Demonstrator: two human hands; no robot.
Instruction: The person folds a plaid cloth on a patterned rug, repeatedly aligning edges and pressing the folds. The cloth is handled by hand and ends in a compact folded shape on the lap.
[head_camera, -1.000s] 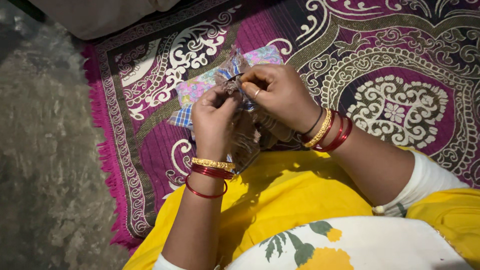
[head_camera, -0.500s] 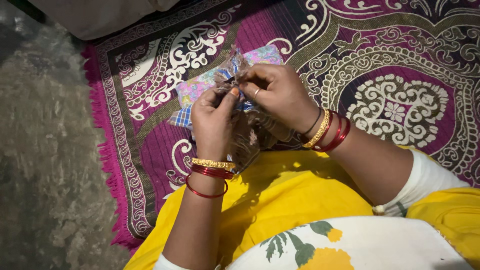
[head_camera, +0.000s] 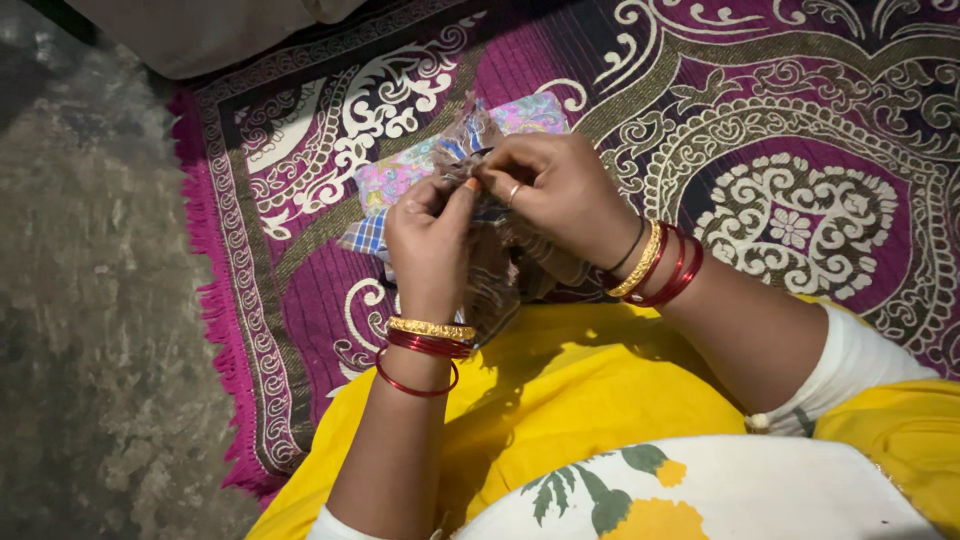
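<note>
Your left hand (head_camera: 428, 245) and right hand (head_camera: 560, 190) meet over the rug (head_camera: 800, 130), just in front of your lap. Both are closed on a thin, crinkled, see-through wrapper (head_camera: 495, 275) that hangs between them and down toward your yellow cloth (head_camera: 580, 390). Your left fingers (head_camera: 462, 195) are curled in, thumb pressed against the wrapper's top edge. Your right fingers (head_camera: 500, 165) are bent tight and pinch the same edge just beside the left thumb, so the two hands touch or nearly touch there. What lies inside the wrapper is too blurred to tell.

Under and behind the hands lies a small stack of folded cloths (head_camera: 400, 180) on the rug: a floral pink and blue piece on top, a blue checked one showing at the lower left corner. The wrapper's upper end stands over this stack; you cannot tell whether it touches it.

Gold and red bangles (head_camera: 428, 340) ring your left wrist, and gold, red and one dark band (head_camera: 655, 262) ring your right. The rug's pink fringe (head_camera: 215, 300) runs along a grey stone floor (head_camera: 90, 300) at the left. A pale cloth (head_camera: 200, 30) lies at the top left corner.
</note>
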